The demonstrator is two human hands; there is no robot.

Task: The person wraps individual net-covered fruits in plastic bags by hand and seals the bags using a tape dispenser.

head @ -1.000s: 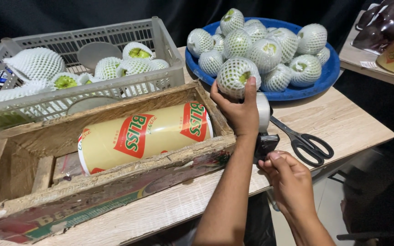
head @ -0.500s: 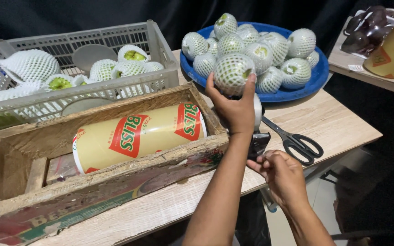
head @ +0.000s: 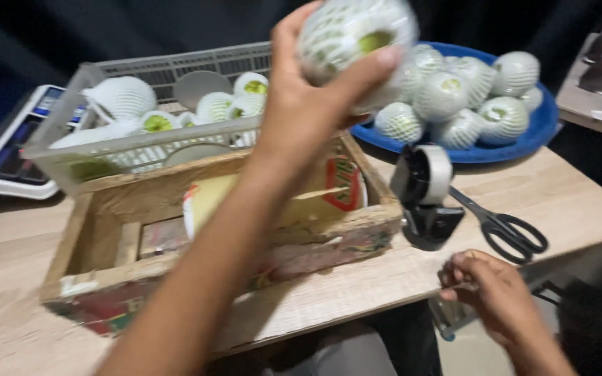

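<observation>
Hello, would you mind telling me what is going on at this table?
A person's left hand holds a net-wrapped green fruit up above a wooden crate. The right hand rests at the table edge, near a tape dispenser and scissors. More wrapped fruits fill a blue tray and a grey plastic basket.

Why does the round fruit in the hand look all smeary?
Head view: the netted fruit in the left hand is streaked by motion blur; the right hand at the table edge is softer too; scissors stay fairly sharp; the backdrop is dark, the light even.
</observation>
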